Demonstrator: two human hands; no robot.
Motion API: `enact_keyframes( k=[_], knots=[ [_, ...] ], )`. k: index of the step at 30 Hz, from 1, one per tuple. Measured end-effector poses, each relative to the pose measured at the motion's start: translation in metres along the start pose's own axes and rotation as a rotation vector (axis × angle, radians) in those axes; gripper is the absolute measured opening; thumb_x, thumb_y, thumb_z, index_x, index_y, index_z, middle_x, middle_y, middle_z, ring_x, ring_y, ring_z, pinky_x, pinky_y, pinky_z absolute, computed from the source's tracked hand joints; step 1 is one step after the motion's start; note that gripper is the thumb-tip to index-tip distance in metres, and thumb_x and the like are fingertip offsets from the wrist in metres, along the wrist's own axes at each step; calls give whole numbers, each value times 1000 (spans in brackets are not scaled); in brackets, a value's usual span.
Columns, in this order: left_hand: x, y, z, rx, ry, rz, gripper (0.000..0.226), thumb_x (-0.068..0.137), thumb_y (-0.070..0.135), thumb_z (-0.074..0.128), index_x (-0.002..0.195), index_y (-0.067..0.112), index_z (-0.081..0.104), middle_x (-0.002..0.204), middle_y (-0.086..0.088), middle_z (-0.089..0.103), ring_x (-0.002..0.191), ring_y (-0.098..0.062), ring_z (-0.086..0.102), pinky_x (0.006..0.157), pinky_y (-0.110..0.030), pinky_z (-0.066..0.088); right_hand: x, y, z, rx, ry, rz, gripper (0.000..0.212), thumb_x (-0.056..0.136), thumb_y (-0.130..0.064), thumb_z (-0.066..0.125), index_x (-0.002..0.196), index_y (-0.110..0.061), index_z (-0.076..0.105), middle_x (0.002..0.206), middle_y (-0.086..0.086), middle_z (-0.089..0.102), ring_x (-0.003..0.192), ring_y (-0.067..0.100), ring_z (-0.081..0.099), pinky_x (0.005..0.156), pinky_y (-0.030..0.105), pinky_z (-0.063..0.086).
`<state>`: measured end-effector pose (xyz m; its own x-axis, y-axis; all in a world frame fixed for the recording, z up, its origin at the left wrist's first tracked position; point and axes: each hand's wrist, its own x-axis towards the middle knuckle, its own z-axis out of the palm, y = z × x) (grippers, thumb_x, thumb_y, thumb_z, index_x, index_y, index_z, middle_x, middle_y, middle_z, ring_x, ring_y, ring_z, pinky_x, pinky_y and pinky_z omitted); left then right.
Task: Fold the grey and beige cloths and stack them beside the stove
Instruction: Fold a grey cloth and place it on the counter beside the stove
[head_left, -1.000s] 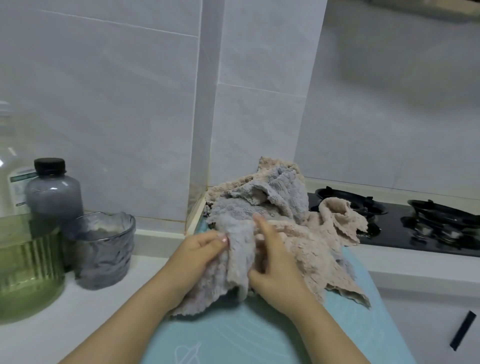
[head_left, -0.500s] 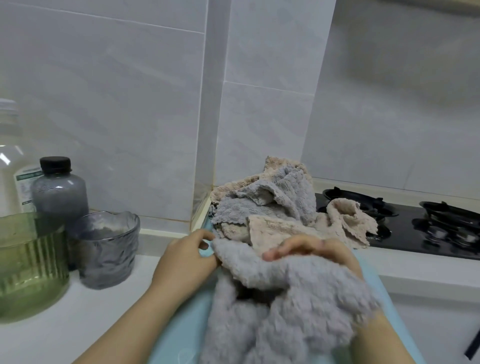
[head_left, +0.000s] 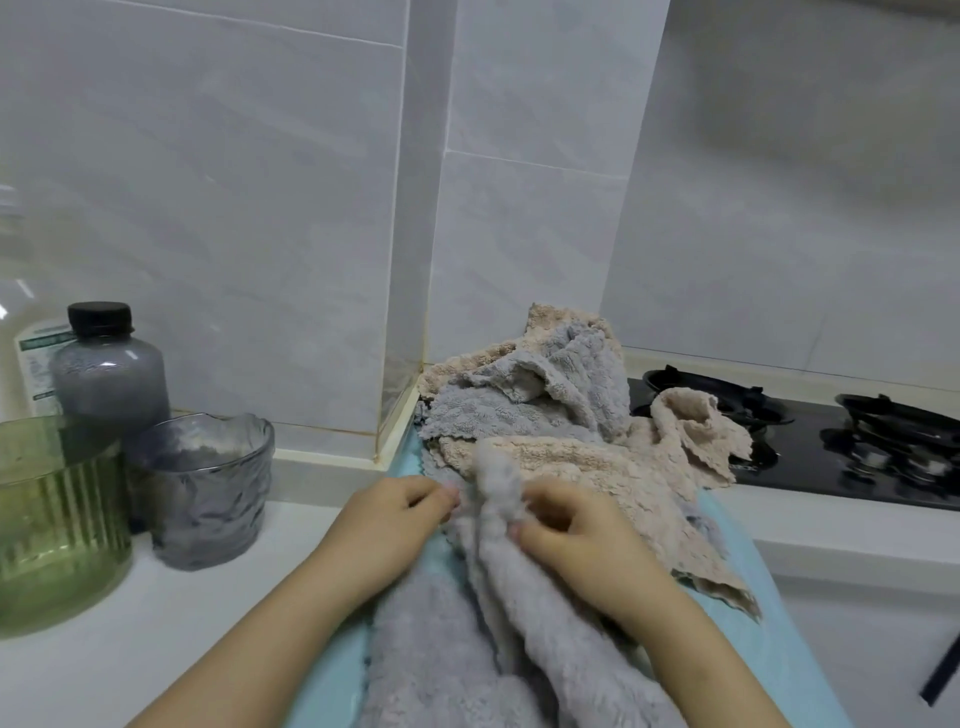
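Counter (head_left: 78, 670) with grey cloth (head_left: 441, 654); bottle label (head_left: 34, 358) illegible.

Two bare hands and forearms of one person, seen from the head camera.

The left hand (head_left: 395, 514) and the right hand (head_left: 576, 535) were both uncovered. The skin ran bare from the knuckles over the wrists and along the left forearm (head_left: 270, 639) and the right forearm (head_left: 685, 660), as far as the lower edge of the view. Both forearms were slim and smooth, and looked broader toward the bottom of the wide-angle view. The fingers were short, with rounded tips and soft, low knuckles. Nails showed on the left fingertips (head_left: 447, 493) and on the right thumb (head_left: 524, 532). They were cut short, and the soft focus hid whether they were varnished.
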<state>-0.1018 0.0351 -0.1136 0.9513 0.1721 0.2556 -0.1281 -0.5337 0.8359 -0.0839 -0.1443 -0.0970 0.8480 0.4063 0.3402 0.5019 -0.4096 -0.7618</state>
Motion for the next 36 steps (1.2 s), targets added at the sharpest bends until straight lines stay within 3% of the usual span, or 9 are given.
enact_keyframes(
  k=[4,8,12,16,20,24,26,31,36],
  knots=[
    [-5,10,3,-616,-228,-130,41,70,45,73,105,35,54,99,-1,69,87,-16,67,75,-28,52,0,-5,-16,671,183,95,27,87,6,53,89,-17,68,81,-3,73,70,8,67,60,16,50],
    [-9,3,3,-381,-286,-101,61,54,33,80,106,39,49,110,1,63,83,-11,65,74,-21,50,5,-5,-15,906,216,289,24,91,-6,43,93,-16,65,82,1,71,63,14,55,58,26,44],
    [-6,-8,1,434,-264,132,62,64,60,68,120,38,50,114,16,55,101,-3,54,84,-17,41,2,5,-13,396,138,269,52,72,-56,67,116,-30,54,109,-7,62,82,5,60,68,24,48],
    [-8,-2,1,593,-287,51,52,72,70,56,109,33,55,92,8,52,87,-10,51,76,-27,43,2,12,0,-303,81,120,36,72,-35,73,105,-37,59,102,-13,62,94,7,57,83,28,46],
    [-7,-4,-12,579,-353,-15,28,85,58,49,97,33,52,95,7,52,87,-12,52,84,-29,45,3,14,-2,-204,190,-10,6,83,-29,64,85,-34,61,91,-10,59,82,2,50,74,23,40],
    [-8,-8,-24,607,-467,-39,27,80,45,66,100,34,51,94,11,50,81,-6,49,74,-18,41,0,13,7,-406,-61,3,43,68,-59,66,102,-33,61,102,-15,42,103,7,38,88,24,35],
    [-7,-8,-22,540,-412,10,17,78,40,69,81,34,54,86,12,55,75,-3,49,67,-18,40,2,13,11,-512,-89,-29,27,75,-46,67,92,-27,59,99,-11,41,102,13,37,83,27,32],
    [-1,-8,-23,163,-158,82,10,65,46,66,69,39,61,75,10,63,74,-10,55,69,-26,42,-4,-1,-17,18,170,55,18,82,-17,66,74,-8,52,70,-2,50,66,11,45,62,28,35],
    [17,21,-40,186,-32,199,11,85,26,65,78,34,61,75,17,64,79,-10,57,71,-25,40,-17,-15,-80,184,365,96,9,86,-16,63,83,-10,57,83,10,66,77,22,62,71,34,50]
  ],
)
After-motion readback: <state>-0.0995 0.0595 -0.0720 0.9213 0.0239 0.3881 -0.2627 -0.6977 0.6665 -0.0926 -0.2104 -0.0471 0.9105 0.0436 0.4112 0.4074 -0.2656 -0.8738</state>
